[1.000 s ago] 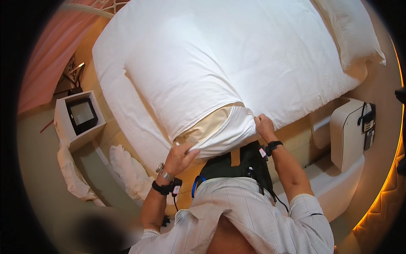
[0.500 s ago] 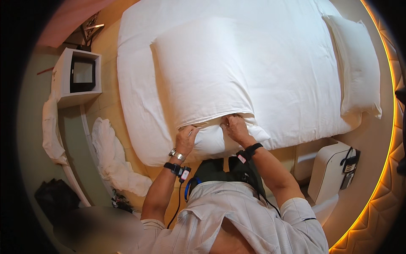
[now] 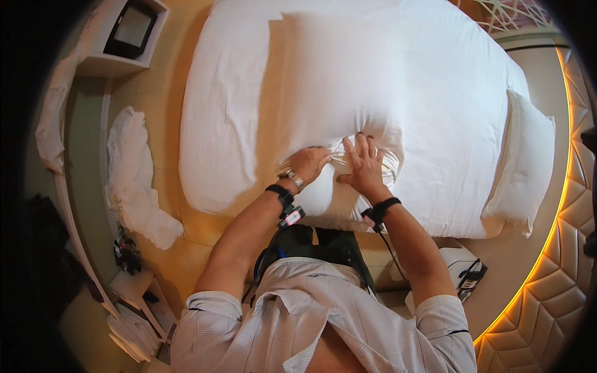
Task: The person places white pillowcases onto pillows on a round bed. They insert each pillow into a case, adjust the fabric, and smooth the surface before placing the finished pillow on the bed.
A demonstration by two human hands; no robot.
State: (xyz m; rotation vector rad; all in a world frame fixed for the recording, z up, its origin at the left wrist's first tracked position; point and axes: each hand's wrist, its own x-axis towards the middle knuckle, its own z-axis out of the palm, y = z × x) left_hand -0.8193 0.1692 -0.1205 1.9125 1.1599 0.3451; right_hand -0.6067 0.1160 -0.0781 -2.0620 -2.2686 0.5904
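Observation:
A plump white pillow (image 3: pixel 342 74) in its pillowcase lies on the white bed (image 3: pixel 230 130), its near end gathered and creased. My left hand (image 3: pixel 308 165), with a metal watch at the wrist, has its fingers closed on the pillowcase (image 3: pixel 336 152) at the near edge. Beside it, my right hand (image 3: pixel 365 166) presses on the bunched cloth with fingers spread and bent, gripping nothing I can see. Some of the left fingertips are hidden in the folds. White fabric bulges toward me below both hands.
Another white pillow (image 3: pixel 522 165) lies at the bed's right end, near a padded headboard (image 3: pixel 559 267) with a lit strip. Crumpled white linen (image 3: pixel 134 180) is on the floor at left. A white cabinet (image 3: pixel 134 37) stands far left, and a white box-shaped unit (image 3: pixel 457 261) right of my legs.
My view has shifted. Both hands have moved in closer together on the pillow's near end, whose open hem is now bunched up. The right hand has gone from gripping the hem to spread fingers.

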